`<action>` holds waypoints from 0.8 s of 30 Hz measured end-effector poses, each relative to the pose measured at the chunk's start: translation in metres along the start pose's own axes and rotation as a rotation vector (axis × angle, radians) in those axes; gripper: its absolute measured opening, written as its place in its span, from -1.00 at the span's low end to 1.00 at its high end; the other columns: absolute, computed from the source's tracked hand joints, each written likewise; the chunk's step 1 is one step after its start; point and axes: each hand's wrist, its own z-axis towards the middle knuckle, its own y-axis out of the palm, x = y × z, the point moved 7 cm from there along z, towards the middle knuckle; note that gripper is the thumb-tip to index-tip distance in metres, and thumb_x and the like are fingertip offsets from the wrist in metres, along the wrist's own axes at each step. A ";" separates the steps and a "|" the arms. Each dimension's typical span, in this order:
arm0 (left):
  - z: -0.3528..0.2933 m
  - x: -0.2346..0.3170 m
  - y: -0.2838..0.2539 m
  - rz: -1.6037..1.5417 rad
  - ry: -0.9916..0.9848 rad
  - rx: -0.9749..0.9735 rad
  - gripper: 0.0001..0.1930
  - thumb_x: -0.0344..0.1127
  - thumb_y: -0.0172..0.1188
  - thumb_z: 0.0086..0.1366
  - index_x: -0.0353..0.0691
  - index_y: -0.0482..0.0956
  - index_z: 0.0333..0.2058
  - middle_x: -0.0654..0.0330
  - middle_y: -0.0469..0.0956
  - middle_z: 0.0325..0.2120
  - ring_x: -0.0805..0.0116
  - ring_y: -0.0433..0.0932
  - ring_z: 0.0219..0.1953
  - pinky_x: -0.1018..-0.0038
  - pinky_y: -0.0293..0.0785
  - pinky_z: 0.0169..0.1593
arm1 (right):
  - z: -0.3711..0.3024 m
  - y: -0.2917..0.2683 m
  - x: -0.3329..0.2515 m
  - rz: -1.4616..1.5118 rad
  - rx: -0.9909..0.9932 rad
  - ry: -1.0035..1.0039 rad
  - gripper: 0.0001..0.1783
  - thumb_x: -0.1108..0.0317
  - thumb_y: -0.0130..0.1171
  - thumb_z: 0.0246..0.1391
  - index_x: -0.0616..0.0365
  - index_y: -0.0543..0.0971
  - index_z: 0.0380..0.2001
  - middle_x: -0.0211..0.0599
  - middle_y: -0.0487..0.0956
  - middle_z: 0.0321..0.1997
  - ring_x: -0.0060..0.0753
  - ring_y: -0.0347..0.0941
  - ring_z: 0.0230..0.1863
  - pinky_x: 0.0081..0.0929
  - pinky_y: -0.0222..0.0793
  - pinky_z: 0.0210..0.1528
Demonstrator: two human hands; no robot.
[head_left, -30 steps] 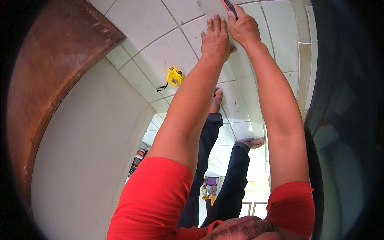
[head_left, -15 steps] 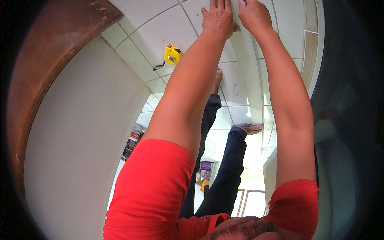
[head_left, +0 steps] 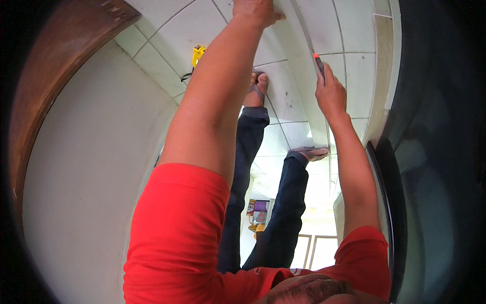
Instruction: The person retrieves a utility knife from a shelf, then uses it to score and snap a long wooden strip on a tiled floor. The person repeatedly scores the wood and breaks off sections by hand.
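Right hand (head_left: 331,96) fingers are curled around a slim dark tool (head_left: 319,67) whose orange-red end is pointed up the picture, away from the body. The tool is held just beside the right edge of a long pale strip (head_left: 302,76), which is laid lengthwise over the floor tiles (head_left: 357,30); whether the edge is touched cannot be told. By the strip's upper stretch the left hand (head_left: 254,11) is seen with its thumb spread out; its fingers are cut off by the top of the picture, so how far it is opened and whether anything is gripped cannot be told. A yellow tape measure (head_left: 197,53) is partly hidden by the left forearm (head_left: 217,86). One sandalled foot (head_left: 260,88) is planted left of the strip, the other foot (head_left: 311,153) at its lower end. At upper left, a brown wooden edge (head_left: 66,61) is set along a grey-white panel (head_left: 96,152).
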 end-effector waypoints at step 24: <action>-0.024 0.008 0.085 0.040 0.094 0.197 0.32 0.15 0.58 -0.01 -0.40 -0.09 0.49 -0.17 -0.13 0.53 -0.15 -0.10 0.55 -0.25 -0.01 0.48 | -0.088 0.041 0.073 0.035 -0.088 0.131 -0.51 0.19 0.04 0.41 0.01 0.30 0.33 0.12 0.63 -0.27 0.25 0.63 -0.25 0.08 0.55 -0.20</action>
